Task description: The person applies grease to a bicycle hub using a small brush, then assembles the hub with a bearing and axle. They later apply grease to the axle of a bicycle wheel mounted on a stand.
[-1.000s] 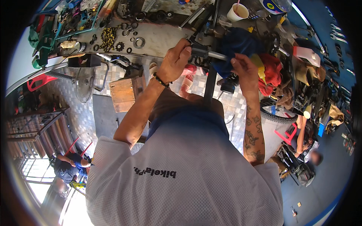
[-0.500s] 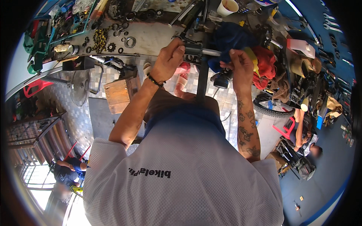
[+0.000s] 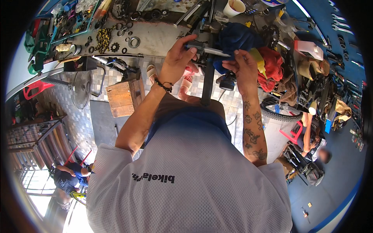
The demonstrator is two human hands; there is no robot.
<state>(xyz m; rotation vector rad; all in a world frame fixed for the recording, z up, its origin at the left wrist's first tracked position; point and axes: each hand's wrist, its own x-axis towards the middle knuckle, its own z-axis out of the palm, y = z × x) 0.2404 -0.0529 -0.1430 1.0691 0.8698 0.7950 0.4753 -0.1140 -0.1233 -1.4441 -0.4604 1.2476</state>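
1. Along upper edge: grey workbench [image 3: 155,39], crowded with chain, rings, tools, paper cup [image 3: 235,7].
2. Below: tiled floor [image 3: 97,83], fan, wooden box [image 3: 121,98].
3. Centre: black post [image 3: 208,83], upright.
4. Left hand [image 3: 178,58] closed round metal bar [image 3: 208,49]; better held level.
5. Right hand [image 3: 244,66] pinching bar tip, beside blue rag [image 3: 233,39].

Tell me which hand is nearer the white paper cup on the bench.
Left. The left hand grips the metal part just below-left of the cup; the right hand sits lower, by the blue cloth.
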